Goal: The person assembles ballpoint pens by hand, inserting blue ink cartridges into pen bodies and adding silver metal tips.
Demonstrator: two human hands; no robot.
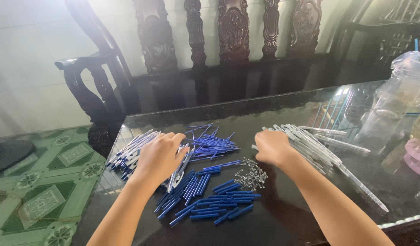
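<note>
Pens (128,152) lie finished beside the left hand (160,157), which grips a few more. Right hand (273,146), curled, touches empty barrels (315,143), perhaps holding one. Caps (205,200), refills (212,143), springs (252,174) remain loose.

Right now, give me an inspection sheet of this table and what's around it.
Surface: dark glossy table.
Job's things: blue caps, thin blue refills, small springs, clear barrels, assembled pens.
Clutter: clear plastic bags, pink lid.
Hands: left hand on pens; right hand on barrels, grip hidden.
Cables: nothing seen.
Surroundings: carved wooden bench, green patterned floor.
</note>
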